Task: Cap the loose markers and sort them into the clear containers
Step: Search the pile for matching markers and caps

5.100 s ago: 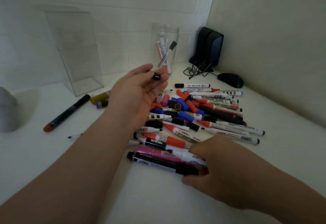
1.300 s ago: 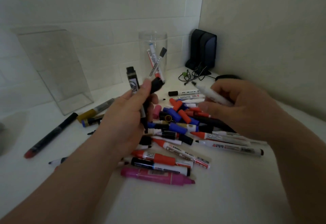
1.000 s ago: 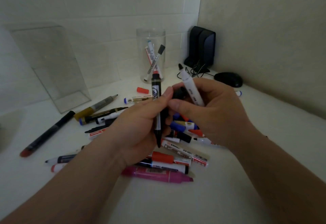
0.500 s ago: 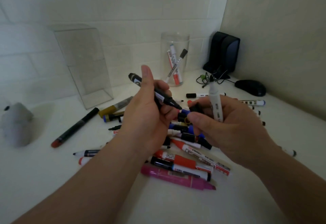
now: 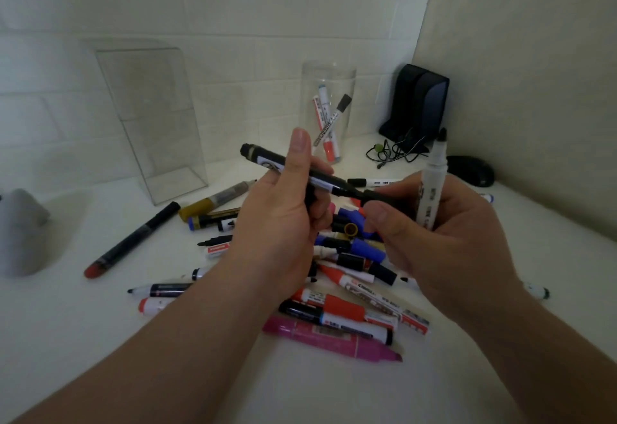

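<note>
My left hand [image 5: 283,220] grips a black marker [image 5: 267,161] that lies slanted, its tip pointing right. My right hand [image 5: 437,233] pinches a black cap [image 5: 384,197] at that tip and also holds a white marker [image 5: 434,173] upright, its dark tip uncapped. Below both hands lies a pile of loose markers and caps [image 5: 350,290], red, blue, black and pink. At the back stand a clear round jar [image 5: 329,113] with three markers inside and an empty clear rectangular box [image 5: 150,116].
A long black marker with a red end [image 5: 133,240] and a gold marker [image 5: 213,201] lie left of the pile. A grey object [image 5: 20,230] sits at far left. A black speaker [image 5: 417,103], cables [image 5: 397,151] and a mouse [image 5: 470,175] fill the back right corner.
The black cap in my right hand has come up against the tip of the black marker. The left hand tilted the marker flatter; the white marker stays upright.
</note>
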`<state>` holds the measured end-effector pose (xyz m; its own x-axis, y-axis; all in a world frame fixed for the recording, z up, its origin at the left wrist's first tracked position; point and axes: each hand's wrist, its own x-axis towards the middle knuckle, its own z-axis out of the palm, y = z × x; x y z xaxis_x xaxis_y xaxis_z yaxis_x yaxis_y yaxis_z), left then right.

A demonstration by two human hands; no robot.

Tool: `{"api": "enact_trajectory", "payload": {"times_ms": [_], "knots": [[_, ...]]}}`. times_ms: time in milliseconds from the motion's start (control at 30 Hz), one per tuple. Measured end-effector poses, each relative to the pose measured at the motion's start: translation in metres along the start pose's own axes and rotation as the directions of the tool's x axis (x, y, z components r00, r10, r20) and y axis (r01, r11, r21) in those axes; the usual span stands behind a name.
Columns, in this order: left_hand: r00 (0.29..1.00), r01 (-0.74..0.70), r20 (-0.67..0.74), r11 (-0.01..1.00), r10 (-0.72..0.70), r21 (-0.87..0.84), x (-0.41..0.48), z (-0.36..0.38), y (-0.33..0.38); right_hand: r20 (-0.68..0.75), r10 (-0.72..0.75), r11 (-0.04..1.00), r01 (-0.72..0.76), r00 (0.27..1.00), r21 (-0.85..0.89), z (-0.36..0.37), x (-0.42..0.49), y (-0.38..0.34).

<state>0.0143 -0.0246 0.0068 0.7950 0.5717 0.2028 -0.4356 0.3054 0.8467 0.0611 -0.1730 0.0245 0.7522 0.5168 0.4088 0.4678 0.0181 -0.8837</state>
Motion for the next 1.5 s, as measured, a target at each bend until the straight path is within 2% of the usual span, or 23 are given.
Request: {"api": "enact_trajectory", "payload": {"times_ms": [133, 233, 333, 400, 500, 633, 733, 800, 833, 900, 933, 1000, 1033, 1067, 1167, 1333, 1433, 1500], "knots": [[0.997, 0.014, 0.070, 0.997, -0.020, 0.076, -0.006, 0.001, 0.002, -0.088, -0.007, 1.000, 0.005, 0.996, -0.031, -0.001, 0.004, 0.001], [0.994, 0.040, 0.093, 0.994, -0.050, 0.105, -0.010, 0.003, 0.002, -0.053, 0.010, 1.000, -0.010, 0.999, -0.007, -0.001, 0.005, 0.000], [0.991, 0.062, 0.114, 0.994, -0.071, 0.085, -0.013, 0.005, 0.000, -0.012, 0.059, 0.994, -0.058, 0.998, 0.092, -0.002, 0.004, -0.002], [0.990, 0.024, 0.135, 0.995, -0.037, 0.098, -0.014, 0.006, -0.002, 0.025, 0.094, 0.979, -0.097, 0.995, 0.177, -0.002, 0.005, -0.001], [0.986, -0.033, 0.169, 0.987, 0.006, 0.160, -0.015, 0.005, -0.007, 0.112, 0.190, 0.918, -0.217, 0.975, 0.331, 0.000, 0.009, 0.005], [0.990, 0.013, 0.135, 0.988, -0.034, 0.151, -0.014, 0.006, -0.006, 0.191, 0.233, 0.846, -0.296, 0.953, 0.443, -0.001, 0.015, 0.010], [0.994, 0.106, 0.035, 0.994, -0.105, -0.039, -0.010, 0.003, 0.007, 0.159, 0.230, 0.889, -0.274, 0.960, 0.367, -0.006, 0.015, 0.012], [0.989, 0.125, -0.056, 0.974, -0.137, -0.190, -0.004, -0.005, 0.017, 0.084, 0.200, 0.959, -0.213, 0.976, 0.186, -0.011, 0.015, 0.014], [0.983, 0.135, -0.096, 0.970, -0.157, -0.204, -0.001, -0.008, 0.020, 0.064, 0.171, 0.981, -0.176, 0.983, 0.087, -0.012, 0.015, 0.015], [0.974, 0.155, -0.156, 0.985, -0.166, -0.082, -0.001, -0.010, 0.021, 0.079, 0.127, 0.992, -0.125, 0.989, -0.030, -0.013, 0.014, 0.015], [0.975, 0.159, -0.171, 0.984, -0.144, 0.079, -0.002, -0.009, 0.019, 0.102, 0.109, 0.993, -0.103, 0.989, -0.057, -0.013, 0.012, 0.013], [0.985, 0.150, -0.145, 0.876, -0.093, 0.458, -0.006, -0.003, 0.015, 0.119, 0.071, 0.994, -0.060, 0.990, -0.094, -0.013, 0.009, 0.008], [0.989, 0.135, -0.126, 0.798, -0.074, 0.588, -0.008, -0.001, 0.013, 0.110, 0.049, 0.992, -0.035, 0.993, -0.123, -0.014, 0.008, 0.007], [0.991, 0.119, -0.119, 0.754, -0.055, 0.646, -0.010, -0.001, 0.011, 0.106, 0.028, 0.988, -0.011, 0.994, -0.157, -0.015, 0.007, 0.005], [0.993, 0.041, -0.110, 0.810, 0.030, 0.585, -0.014, 0.000, 0.013, 0.123, 0.024, 0.992, -0.009, 0.992, -0.124, -0.016, 0.008, 0.005], [0.979, -0.170, 0.027, 0.740, 0.201, 0.650, -0.026, 0.002, 0.014, 0.162, 0.088, 0.978, -0.116, 0.983, 0.174, -0.019, 0.010, 0.004], [0.971, -0.230, 0.111, 0.708, 0.210, 0.668, -0.027, 0.002, 0.013, 0.141, 0.153, 0.927, -0.191, 0.978, 0.322, -0.022, 0.013, 0.006], [0.966, -0.258, 0.180, 0.649, 0.186, 0.715, -0.026, 0.000, 0.011, 0.113, 0.227, 0.865, -0.254, 0.967, 0.432, -0.025, 0.016, 0.008]]}}
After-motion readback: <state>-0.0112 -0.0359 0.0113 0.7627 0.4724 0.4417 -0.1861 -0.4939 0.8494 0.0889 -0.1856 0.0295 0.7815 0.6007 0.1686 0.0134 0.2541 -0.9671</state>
